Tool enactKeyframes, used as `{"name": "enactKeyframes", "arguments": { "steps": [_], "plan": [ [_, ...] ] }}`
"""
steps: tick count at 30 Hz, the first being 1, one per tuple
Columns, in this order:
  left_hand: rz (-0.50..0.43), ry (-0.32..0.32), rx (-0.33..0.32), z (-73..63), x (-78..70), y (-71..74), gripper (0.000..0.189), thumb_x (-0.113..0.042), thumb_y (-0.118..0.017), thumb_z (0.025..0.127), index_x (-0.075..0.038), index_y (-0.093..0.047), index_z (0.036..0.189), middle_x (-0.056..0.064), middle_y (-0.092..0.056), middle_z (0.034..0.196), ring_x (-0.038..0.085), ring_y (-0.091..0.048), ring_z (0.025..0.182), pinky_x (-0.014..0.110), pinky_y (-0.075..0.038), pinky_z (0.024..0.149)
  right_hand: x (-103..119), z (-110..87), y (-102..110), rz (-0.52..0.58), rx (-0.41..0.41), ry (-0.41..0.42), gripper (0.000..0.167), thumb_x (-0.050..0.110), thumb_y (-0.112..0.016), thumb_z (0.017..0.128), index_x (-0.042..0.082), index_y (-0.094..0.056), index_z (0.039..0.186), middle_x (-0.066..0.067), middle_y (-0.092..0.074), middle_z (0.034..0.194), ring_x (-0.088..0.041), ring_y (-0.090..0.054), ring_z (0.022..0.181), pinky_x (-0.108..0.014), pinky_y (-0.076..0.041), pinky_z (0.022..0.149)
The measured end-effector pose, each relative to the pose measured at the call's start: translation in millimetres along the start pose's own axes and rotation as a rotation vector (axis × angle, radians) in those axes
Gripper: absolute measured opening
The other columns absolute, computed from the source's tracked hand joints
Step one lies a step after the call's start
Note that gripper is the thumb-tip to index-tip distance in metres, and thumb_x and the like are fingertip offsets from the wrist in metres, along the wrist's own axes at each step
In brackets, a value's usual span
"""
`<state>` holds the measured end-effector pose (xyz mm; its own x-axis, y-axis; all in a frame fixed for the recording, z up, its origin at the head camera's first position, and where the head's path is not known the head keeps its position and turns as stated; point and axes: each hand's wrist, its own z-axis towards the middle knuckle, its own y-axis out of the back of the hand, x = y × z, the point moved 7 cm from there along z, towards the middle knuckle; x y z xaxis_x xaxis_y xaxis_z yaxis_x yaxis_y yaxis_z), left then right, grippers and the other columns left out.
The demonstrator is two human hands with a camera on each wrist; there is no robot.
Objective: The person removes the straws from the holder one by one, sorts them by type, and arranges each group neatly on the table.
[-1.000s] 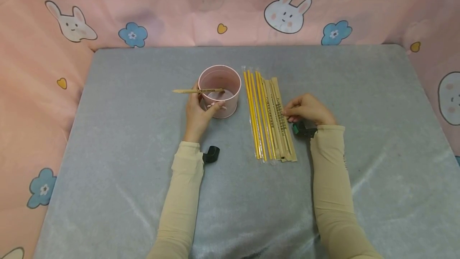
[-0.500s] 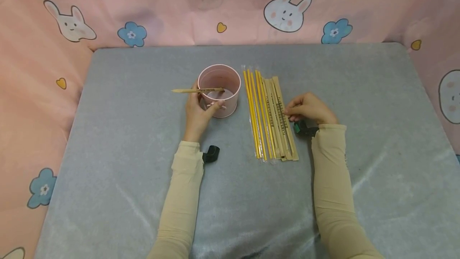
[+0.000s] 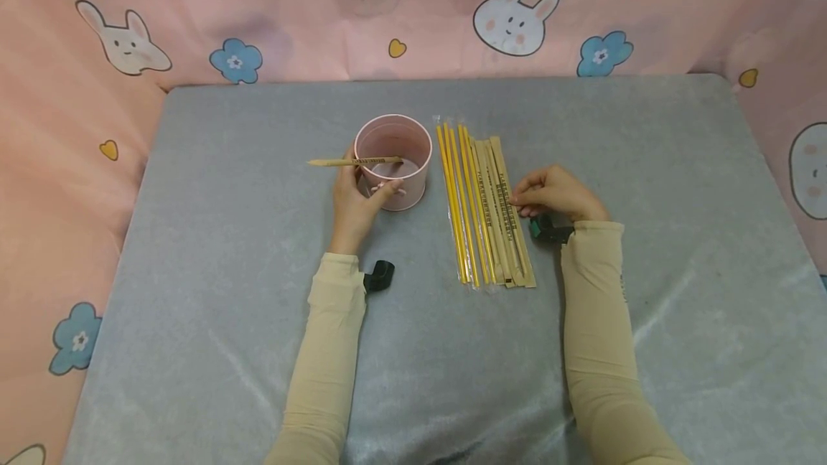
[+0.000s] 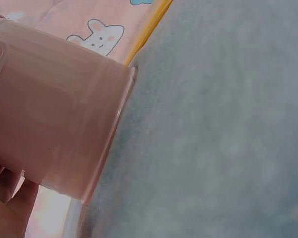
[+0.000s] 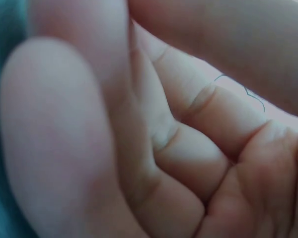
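Observation:
My left hand (image 3: 358,208) holds a small pink bucket (image 3: 413,181), its thumb on the front near a small pink fitting and its other fingers around the left side. One paper-wrapped straw (image 3: 377,161) slants over the bucket's rim, one end inside and the other sticking out left. To the right, paper-wrapped straws (image 3: 494,203) and yellow straws (image 3: 455,199) in clear film lie side by side on the cloth. My right hand (image 3: 558,192) pinches the rightmost paper straw near its middle. In the right wrist view, curled fingers fill the picture and the straw is hidden.
A grey cloth (image 3: 226,271) covers the table. Behind and beside it hangs a pink curtain (image 3: 310,27) with rabbits, flowers and hearts. Dark wrist cameras sit at the left cuff (image 3: 380,276) and right cuff (image 3: 549,230).
The rightmost paper straw has shifted very slightly right together with my right hand. My left hand and the bucket stay in place; the head view has tilted a little.

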<state>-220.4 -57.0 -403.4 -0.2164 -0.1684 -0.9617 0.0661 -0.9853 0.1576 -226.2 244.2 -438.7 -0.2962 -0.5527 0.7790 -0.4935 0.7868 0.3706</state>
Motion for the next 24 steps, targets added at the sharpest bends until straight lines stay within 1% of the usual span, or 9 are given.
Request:
{"name": "enactKeyframes", "arguments": {
  "steps": [5, 8, 11, 13, 15, 19, 21, 23, 24],
  "plan": [
    [-0.002, -0.004, 0.003, 0.2, 0.6, 0.4, 0.08, -0.009, -0.08, 0.075, 0.001, -0.036, 0.141, 0.018, -0.048, 0.133, 0.024, -0.049, 0.121, 0.033, -0.04, 0.1, 0.2, -0.2, 0.4, 0.013, -0.006, 0.009, 0.026, 0.01, -0.064, 0.09, -0.014, -0.064, 0.101, -0.006, -0.068, 0.075, -0.013, -0.063, 0.062, -0.028, -0.054, 0.058],
    [-0.012, -0.011, 0.004, 0.1, 1.3, 0.7, 0.083, -0.028, -0.08, 0.076, 0.001, -0.037, 0.141, 0.018, -0.048, 0.133, 0.023, -0.048, 0.121, 0.032, -0.039, 0.1, 0.4, -0.1, 1.0, -0.001, -0.004, 0.013, 0.026, 0.01, -0.064, 0.09, -0.014, -0.063, 0.101, -0.006, -0.068, 0.074, -0.012, -0.062, 0.062, -0.028, -0.054, 0.058],
    [-0.014, -0.013, 0.003, 0.1, 2.2, 0.9, 0.096, -0.052, -0.075, 0.071, 0.001, -0.037, 0.141, 0.018, -0.048, 0.133, 0.023, -0.048, 0.121, 0.032, -0.039, 0.101, 0.7, 0.0, 1.8, -0.014, -0.008, 0.016, 0.026, 0.01, -0.064, 0.09, -0.013, -0.064, 0.099, -0.006, -0.067, 0.073, -0.012, -0.062, 0.062, -0.028, -0.054, 0.057],
    [-0.016, -0.011, 0.003, 0.4, 2.7, 0.8, 0.103, -0.062, -0.071, 0.067, 0.001, -0.037, 0.141, 0.018, -0.048, 0.133, 0.024, -0.048, 0.121, 0.034, -0.039, 0.101, 0.6, -0.1, 1.9, -0.017, -0.013, 0.016, 0.025, 0.01, -0.065, 0.09, -0.013, -0.064, 0.097, -0.005, -0.067, 0.073, -0.012, -0.062, 0.061, -0.028, -0.054, 0.057],
    [-0.01, -0.012, 0.003, 0.5, 2.2, 0.7, 0.106, -0.065, -0.069, 0.065, 0.001, -0.036, 0.141, 0.019, -0.048, 0.133, 0.025, -0.048, 0.121, 0.035, -0.039, 0.1, 0.4, -0.1, 2.0, -0.018, -0.016, 0.014, 0.025, 0.01, -0.065, 0.09, -0.013, -0.065, 0.096, -0.005, -0.067, 0.072, -0.012, -0.061, 0.061, -0.028, -0.053, 0.057],
    [-0.017, -0.015, 0.012, -0.6, -8.5, 0.8, 0.107, -0.062, -0.069, 0.065, 0.006, -0.035, 0.14, 0.025, -0.046, 0.133, 0.034, -0.047, 0.121, 0.041, -0.038, 0.1, -1.5, 0.8, 2.2, -0.024, -0.011, 0.007, 0.025, 0.01, -0.064, 0.09, -0.014, -0.064, 0.098, -0.005, -0.066, 0.072, -0.011, -0.061, 0.061, -0.027, -0.053, 0.057],
    [-0.015, -0.02, 0.015, -0.5, -8.7, 0.7, 0.095, -0.047, -0.075, 0.073, 0.006, -0.035, 0.14, 0.026, -0.045, 0.133, 0.035, -0.047, 0.121, 0.042, -0.038, 0.1, -1.3, 0.6, 2.3, -0.026, -0.017, 0.008, 0.025, 0.01, -0.064, 0.09, -0.014, -0.064, 0.098, -0.006, -0.067, 0.072, -0.012, -0.061, 0.061, -0.027, -0.053, 0.057],
    [-0.014, -0.016, 0.017, -0.3, -8.3, 0.6, 0.085, -0.03, -0.078, 0.077, 0.006, -0.035, 0.14, 0.026, -0.045, 0.133, 0.035, -0.046, 0.122, 0.042, -0.037, 0.101, -1.3, 0.2, 2.5, -0.031, -0.034, 0.005, 0.023, 0.009, -0.064, 0.09, -0.013, -0.065, 0.096, -0.006, -0.067, 0.072, -0.013, -0.061, 0.061, -0.028, -0.053, 0.057],
    [-0.007, -0.022, 0.014, 0.2, -4.2, 0.4, 0.081, -0.021, -0.079, 0.077, 0.005, -0.035, 0.141, 0.024, -0.046, 0.134, 0.033, -0.047, 0.121, 0.04, -0.038, 0.101, -1.1, -0.2, 2.6, -0.032, -0.042, 0.005, 0.022, 0.009, -0.064, 0.09, -0.013, -0.066, 0.095, -0.007, -0.067, 0.072, -0.013, -0.061, 0.061, -0.028, -0.053, 0.057]
  ]
}}
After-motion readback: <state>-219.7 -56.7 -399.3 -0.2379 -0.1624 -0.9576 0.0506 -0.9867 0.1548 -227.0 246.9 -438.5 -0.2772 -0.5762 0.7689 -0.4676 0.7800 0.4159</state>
